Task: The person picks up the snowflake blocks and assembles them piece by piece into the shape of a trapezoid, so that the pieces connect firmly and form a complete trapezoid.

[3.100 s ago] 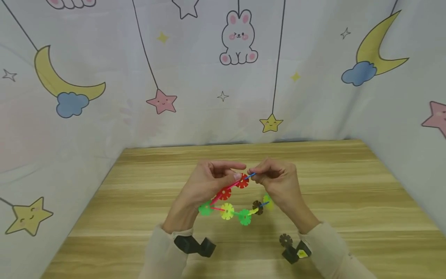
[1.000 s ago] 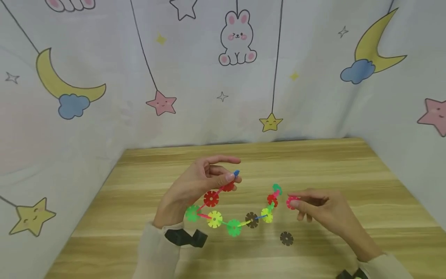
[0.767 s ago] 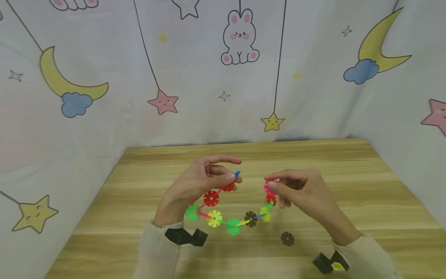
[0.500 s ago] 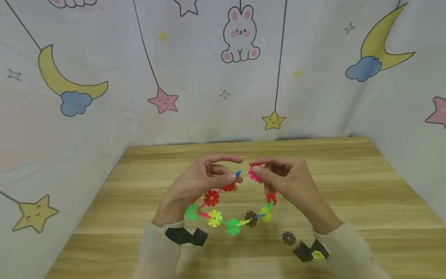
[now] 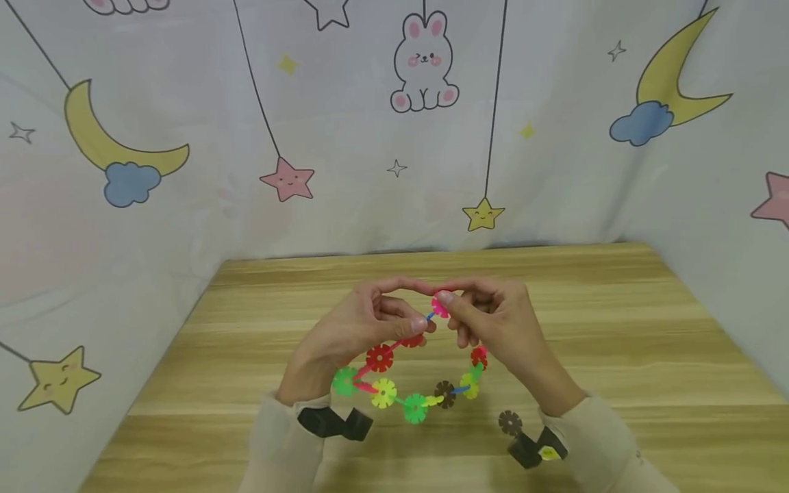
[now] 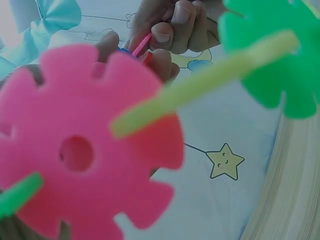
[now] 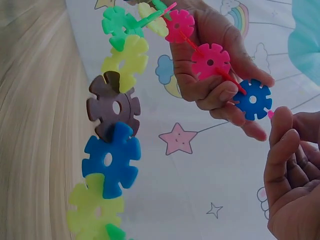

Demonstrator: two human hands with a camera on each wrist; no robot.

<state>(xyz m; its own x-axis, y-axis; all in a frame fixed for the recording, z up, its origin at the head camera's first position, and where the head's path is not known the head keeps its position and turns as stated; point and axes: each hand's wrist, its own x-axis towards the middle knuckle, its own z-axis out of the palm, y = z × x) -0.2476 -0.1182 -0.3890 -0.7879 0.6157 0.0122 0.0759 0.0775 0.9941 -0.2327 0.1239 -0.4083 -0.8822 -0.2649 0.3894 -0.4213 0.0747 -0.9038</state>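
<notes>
A chain of slotted plastic snowflake discs hangs between the hands in the head view, with green (image 5: 416, 409), yellow (image 5: 384, 393), brown (image 5: 445, 394) and red (image 5: 379, 358) discs. My left hand (image 5: 357, 322) pinches the chain's upper end, at a blue disc (image 7: 253, 100) joined to a red one. Between thumb and index finger, my right hand (image 5: 502, 325) holds a pink disc (image 5: 440, 303) edge to edge with the blue disc. Whether their slots interlock I cannot tell. Both index fingertips meet above the pink disc. The chain's other end hangs below the right hand, partly hidden.
One loose brown disc (image 5: 510, 422) lies on the wood-grain table (image 5: 585, 287), close to the right wrist camera (image 5: 525, 450). Behind the table hangs a white curtain (image 5: 357, 123) printed with moons, stars and a rabbit.
The right hand let go of the blue disc, then brought a pink disc in from the right, leftward to the blue disc. The left hand kept hold of the chain's end.
</notes>
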